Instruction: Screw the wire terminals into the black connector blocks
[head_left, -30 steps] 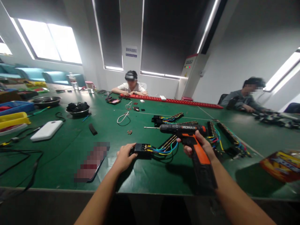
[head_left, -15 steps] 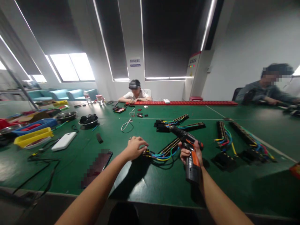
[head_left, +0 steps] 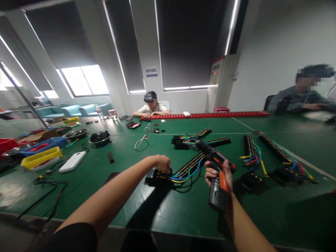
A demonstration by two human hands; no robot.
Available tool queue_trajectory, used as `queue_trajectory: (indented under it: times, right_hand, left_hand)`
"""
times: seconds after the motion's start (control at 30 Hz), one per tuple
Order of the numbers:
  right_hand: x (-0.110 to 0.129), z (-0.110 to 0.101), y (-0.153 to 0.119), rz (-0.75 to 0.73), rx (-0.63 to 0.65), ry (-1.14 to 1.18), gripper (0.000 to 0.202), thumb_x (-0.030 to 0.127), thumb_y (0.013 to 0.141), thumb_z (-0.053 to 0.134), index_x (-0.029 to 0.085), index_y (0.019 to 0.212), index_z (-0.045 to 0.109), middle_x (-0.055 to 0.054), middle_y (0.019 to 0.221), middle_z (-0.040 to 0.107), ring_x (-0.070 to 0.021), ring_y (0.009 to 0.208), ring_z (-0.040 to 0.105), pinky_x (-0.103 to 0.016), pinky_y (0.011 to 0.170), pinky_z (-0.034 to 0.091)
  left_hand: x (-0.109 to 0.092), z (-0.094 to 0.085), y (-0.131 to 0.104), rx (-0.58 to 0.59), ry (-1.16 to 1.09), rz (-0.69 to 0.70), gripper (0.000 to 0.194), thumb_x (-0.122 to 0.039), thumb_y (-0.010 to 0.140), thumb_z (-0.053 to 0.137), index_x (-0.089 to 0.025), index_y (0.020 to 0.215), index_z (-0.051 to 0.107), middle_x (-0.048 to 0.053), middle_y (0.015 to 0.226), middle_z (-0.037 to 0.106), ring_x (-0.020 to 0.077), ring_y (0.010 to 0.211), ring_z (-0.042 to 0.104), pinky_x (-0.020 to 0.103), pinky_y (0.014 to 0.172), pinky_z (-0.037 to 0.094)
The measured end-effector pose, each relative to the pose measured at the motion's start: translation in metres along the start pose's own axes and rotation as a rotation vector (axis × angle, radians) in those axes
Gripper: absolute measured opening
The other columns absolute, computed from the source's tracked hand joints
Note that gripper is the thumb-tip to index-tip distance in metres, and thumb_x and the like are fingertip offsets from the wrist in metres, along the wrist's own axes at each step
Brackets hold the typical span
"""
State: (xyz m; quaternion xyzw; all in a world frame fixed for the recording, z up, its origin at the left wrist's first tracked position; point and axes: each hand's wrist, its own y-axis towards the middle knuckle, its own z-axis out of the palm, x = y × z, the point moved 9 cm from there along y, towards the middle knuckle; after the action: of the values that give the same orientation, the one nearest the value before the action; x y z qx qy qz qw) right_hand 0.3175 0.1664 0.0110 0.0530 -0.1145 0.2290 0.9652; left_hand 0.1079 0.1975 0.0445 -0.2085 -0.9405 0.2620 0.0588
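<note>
My right hand (head_left: 218, 175) is wrapped round the grip of a black and orange cordless drill (head_left: 219, 159). The drill's nose points up and to the left, away from me. My left hand (head_left: 162, 163) is curled, back upward, over the inner end of a black box (head_left: 152, 177); its fingertips are hidden. From that box, blue, green and yellow wires (head_left: 181, 177) run to a long black strip with brass-coloured contacts (head_left: 189, 166), which slants up to the right behind the drill.
Similar wired strips lie behind the drill (head_left: 217, 140) and at the right (head_left: 274, 148). At the left are a yellow tray (head_left: 42, 157), a white power bank (head_left: 72, 162), and a metal bowl of black parts (head_left: 99, 138). Two people sit beyond the red rail (head_left: 231, 114) and at the right.
My left hand has moved right over the box and its fingers have curled in, uncovering the box's left end. The drill has shifted slightly right, still in my right hand.
</note>
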Motion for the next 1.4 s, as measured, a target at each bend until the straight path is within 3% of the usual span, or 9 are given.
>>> queue_trajectory:
  times: [0.23, 0.53, 0.7, 1.0, 1.23, 1.4]
  right_hand:
    - [-0.004, -0.01, 0.005, 0.031, -0.02, -0.098, 0.058, 0.066, 0.083, 0.059, 0.014, 0.109, 0.061, 0.001, 0.067, 0.05, -0.0111, 0.053, 0.053, -0.023, 0.052, 0.051]
    - [-0.009, -0.01, 0.008, 0.092, -0.003, -0.201, 0.059, 0.062, 0.073, 0.074, 0.013, 0.104, 0.063, 0.001, 0.065, 0.053, -0.0109, 0.055, 0.052, -0.021, 0.053, 0.051]
    - [-0.012, -0.012, 0.01, 0.114, 0.003, -0.249, 0.061, 0.064, 0.071, 0.075, 0.013, 0.103, 0.064, 0.001, 0.065, 0.053, -0.0118, 0.054, 0.05, -0.023, 0.049, 0.049]
    - [-0.013, -0.008, 0.012, 0.078, 0.014, -0.267, 0.042, 0.06, 0.073, 0.074, 0.022, 0.088, 0.063, 0.0, 0.065, 0.05, -0.0134, 0.056, 0.049, -0.023, 0.047, 0.047]
    - [-0.014, -0.008, 0.012, 0.071, 0.021, -0.289, 0.046, 0.065, 0.077, 0.067, 0.02, 0.085, 0.063, -0.002, 0.064, 0.053, -0.0151, 0.055, 0.05, -0.025, 0.043, 0.044]
    - [-0.015, -0.004, 0.014, 0.027, 0.017, -0.329, 0.045, 0.06, 0.076, 0.072, 0.017, 0.086, 0.064, -0.001, 0.06, 0.055, -0.013, 0.054, 0.051, -0.022, 0.045, 0.045]
  left_hand:
    - [-0.003, 0.007, 0.005, 0.024, 0.01, 0.104, 0.027, -0.028, 0.081, 0.057, -0.015, 0.094, 0.077, 0.008, 0.089, 0.075, 0.0181, 0.072, 0.062, 0.024, 0.064, 0.045]
    - [-0.001, 0.015, 0.005, 0.029, -0.036, 0.139, 0.026, -0.023, 0.082, 0.053, -0.013, 0.092, 0.075, 0.005, 0.08, 0.071, 0.0148, 0.064, 0.055, 0.022, 0.056, 0.039]
    - [0.002, 0.016, 0.007, 0.022, -0.066, 0.127, 0.027, -0.024, 0.083, 0.052, -0.012, 0.093, 0.075, 0.006, 0.082, 0.072, 0.015, 0.067, 0.056, 0.023, 0.06, 0.041]
    - [0.009, 0.015, 0.012, 0.003, -0.097, 0.098, 0.026, -0.029, 0.081, 0.056, -0.013, 0.09, 0.076, 0.007, 0.085, 0.073, 0.0172, 0.071, 0.059, 0.025, 0.064, 0.044]
    - [0.009, 0.017, 0.008, 0.028, -0.14, 0.13, 0.025, -0.027, 0.08, 0.056, -0.016, 0.093, 0.074, 0.004, 0.085, 0.073, 0.0168, 0.072, 0.06, 0.023, 0.064, 0.045]
    - [0.005, 0.022, 0.008, 0.053, -0.141, 0.175, 0.026, -0.019, 0.078, 0.049, -0.015, 0.091, 0.072, 0.004, 0.083, 0.071, 0.0163, 0.072, 0.058, 0.023, 0.064, 0.045]
